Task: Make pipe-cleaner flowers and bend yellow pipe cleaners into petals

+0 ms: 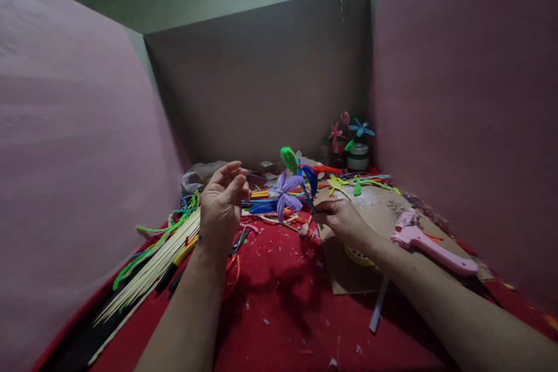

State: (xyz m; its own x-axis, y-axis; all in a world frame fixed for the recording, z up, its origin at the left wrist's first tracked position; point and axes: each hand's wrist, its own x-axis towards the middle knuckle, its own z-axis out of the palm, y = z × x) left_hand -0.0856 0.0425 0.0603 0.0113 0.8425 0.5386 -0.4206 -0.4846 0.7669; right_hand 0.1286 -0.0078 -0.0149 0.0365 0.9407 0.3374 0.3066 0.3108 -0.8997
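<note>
My right hand (342, 221) is closed around the thin stems of a pipe-cleaner flower bunch, pinched between thumb and fingers. A purple pipe-cleaner flower (286, 193) faces me at the front of the bunch. Above it stands a green leaf or bud (289, 158), and dark blue petals (310, 179) show beside the stems. To the left of the flower, my left hand (224, 195) is raised with its fingers loosely bent and apart, and I see nothing in it. Orange-handled scissors (235, 256) lie on the red cloth (270, 302), partly behind my left forearm.
A bundle of wooden sticks (157, 267) lies at the left among coloured pipe cleaners. On the right, a pink glue gun (436, 250) rests on a cardboard sheet (340, 279), near a glue stick (378, 305). Finished flowers (361, 128) stand behind. Pink walls (471, 99) enclose the sides.
</note>
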